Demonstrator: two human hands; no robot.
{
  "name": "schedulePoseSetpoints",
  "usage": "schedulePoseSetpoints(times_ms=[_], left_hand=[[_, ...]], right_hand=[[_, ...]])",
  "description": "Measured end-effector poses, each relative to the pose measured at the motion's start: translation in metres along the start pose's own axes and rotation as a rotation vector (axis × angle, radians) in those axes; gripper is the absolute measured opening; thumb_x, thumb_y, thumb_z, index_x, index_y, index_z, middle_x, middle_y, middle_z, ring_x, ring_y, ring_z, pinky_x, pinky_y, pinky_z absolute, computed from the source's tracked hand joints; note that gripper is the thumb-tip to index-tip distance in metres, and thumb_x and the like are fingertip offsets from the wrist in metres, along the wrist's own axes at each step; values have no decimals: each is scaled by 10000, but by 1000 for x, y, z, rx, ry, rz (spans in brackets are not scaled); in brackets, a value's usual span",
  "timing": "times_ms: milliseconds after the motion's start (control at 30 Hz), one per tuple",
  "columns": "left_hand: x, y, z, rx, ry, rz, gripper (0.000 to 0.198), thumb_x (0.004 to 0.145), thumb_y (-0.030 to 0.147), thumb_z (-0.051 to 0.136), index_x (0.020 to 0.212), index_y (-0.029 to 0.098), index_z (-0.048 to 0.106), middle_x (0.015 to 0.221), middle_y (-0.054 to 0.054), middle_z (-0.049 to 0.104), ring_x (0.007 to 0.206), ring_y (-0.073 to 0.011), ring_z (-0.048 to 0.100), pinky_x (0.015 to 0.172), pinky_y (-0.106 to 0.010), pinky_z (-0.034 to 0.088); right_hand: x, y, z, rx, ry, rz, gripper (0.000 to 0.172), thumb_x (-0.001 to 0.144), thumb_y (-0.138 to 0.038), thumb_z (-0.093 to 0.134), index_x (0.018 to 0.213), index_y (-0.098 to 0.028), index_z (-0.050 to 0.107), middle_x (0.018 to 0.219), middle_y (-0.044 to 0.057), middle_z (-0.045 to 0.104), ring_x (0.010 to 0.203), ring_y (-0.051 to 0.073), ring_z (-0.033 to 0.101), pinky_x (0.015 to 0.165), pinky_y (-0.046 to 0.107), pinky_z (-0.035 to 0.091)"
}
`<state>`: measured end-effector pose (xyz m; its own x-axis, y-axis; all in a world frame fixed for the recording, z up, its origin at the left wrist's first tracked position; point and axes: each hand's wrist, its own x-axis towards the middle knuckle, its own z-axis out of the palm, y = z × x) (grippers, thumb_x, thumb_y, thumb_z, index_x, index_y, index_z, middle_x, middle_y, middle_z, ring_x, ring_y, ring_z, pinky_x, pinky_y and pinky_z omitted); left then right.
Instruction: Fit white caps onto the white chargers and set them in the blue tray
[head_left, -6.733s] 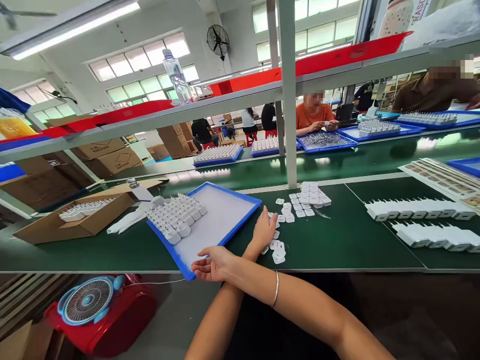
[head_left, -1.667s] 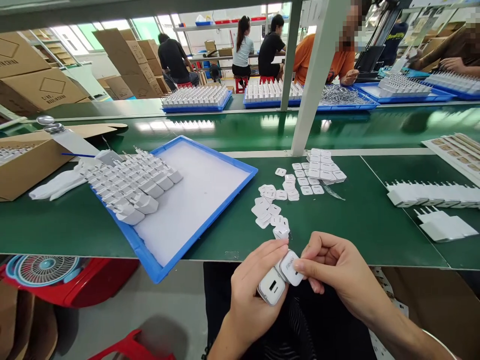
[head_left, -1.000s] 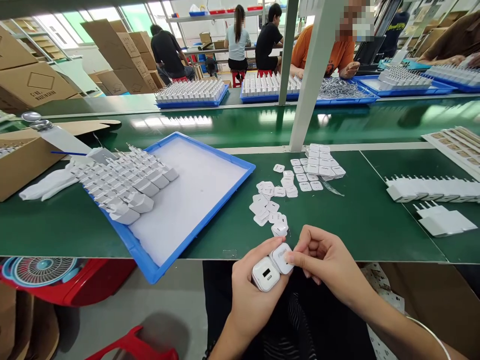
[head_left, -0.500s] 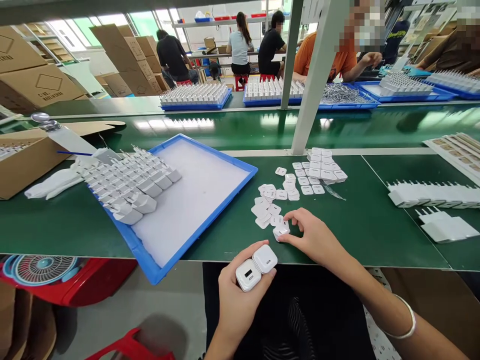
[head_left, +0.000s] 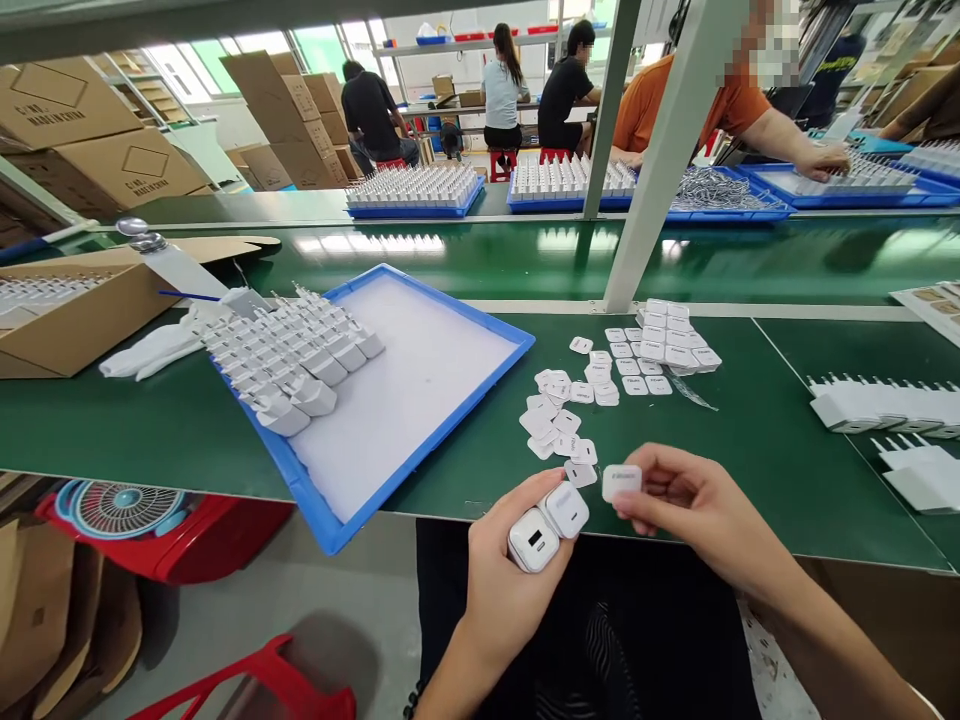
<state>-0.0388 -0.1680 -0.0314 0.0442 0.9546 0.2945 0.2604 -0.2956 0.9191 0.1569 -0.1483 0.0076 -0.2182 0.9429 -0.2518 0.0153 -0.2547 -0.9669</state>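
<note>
We find the left hand (head_left: pixel 504 590) clasping two white charger bodies (head_left: pixel 547 525) at the table's near edge (head_left: pixel 675 540). The right hand (head_left: pixel 701 510) pinches one white label (head_left: pixel 622 482) just beside them. Loose labels (head_left: pixel 559 425) lie near; bare green surface separates them from the blue tray (head_left: pixel 495 385). Label print unreadable; right forearm cut off.
</note>
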Motion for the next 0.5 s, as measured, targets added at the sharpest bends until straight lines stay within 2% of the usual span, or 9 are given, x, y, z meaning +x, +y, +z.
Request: schedulePoseSetpoints(times_ms=[67,133,200,267,367,500], left_hand=[[1,0,2,16,8,19,371,764,132,707,1124,215,675,1142,-47,714,1044,-190,681,934,-281,551],[1,0,5,40,22,41,374,767,123,701,1130,205,669,1147,-54,711,1043,-192,681,930,-281,553],[1,-1,8,69,41,68,384,771,122,696,1146,198,657,1149,-61,708,1026,-193,686,914,-281,561],[-1,-3,10,84,58,92,419,781,125,690,1189,199,627,1156,-66,703,1005,-191,692,888,-279,570],[-4,-6,12,92,42,131,493,784,142,697,1257,210,574,1188,-74,686,1005,-194,688,876,-283,573],[-8,-9,11,107,-28,179,591,761,219,743,1311,219,525,1218,-86,665,1018,-209,677,894,-302,567]], right_hand=[[-9,-1,1,70,-26,32,192,689,-266,820,711,-171,655,696,-19,611,661,104,535,638,208,435],[-16,2,4,194,-109,91,197,705,-275,814,668,-154,663,681,-16,602,656,85,516,635,186,421],[-20,9,10,325,-200,178,236,749,-319,782,663,-143,651,631,-16,592,585,66,491,576,177,402],[-22,17,17,397,-236,236,294,785,-368,746,657,-141,610,573,-11,597,499,57,479,505,179,381],[-22,25,29,397,-219,237,348,784,-414,734,643,-153,551,521,11,629,406,67,498,418,179,352],[-20,23,41,354,-158,261,379,687,-406,806,610,-157,532,465,2,621,347,67,487,362,165,329]])
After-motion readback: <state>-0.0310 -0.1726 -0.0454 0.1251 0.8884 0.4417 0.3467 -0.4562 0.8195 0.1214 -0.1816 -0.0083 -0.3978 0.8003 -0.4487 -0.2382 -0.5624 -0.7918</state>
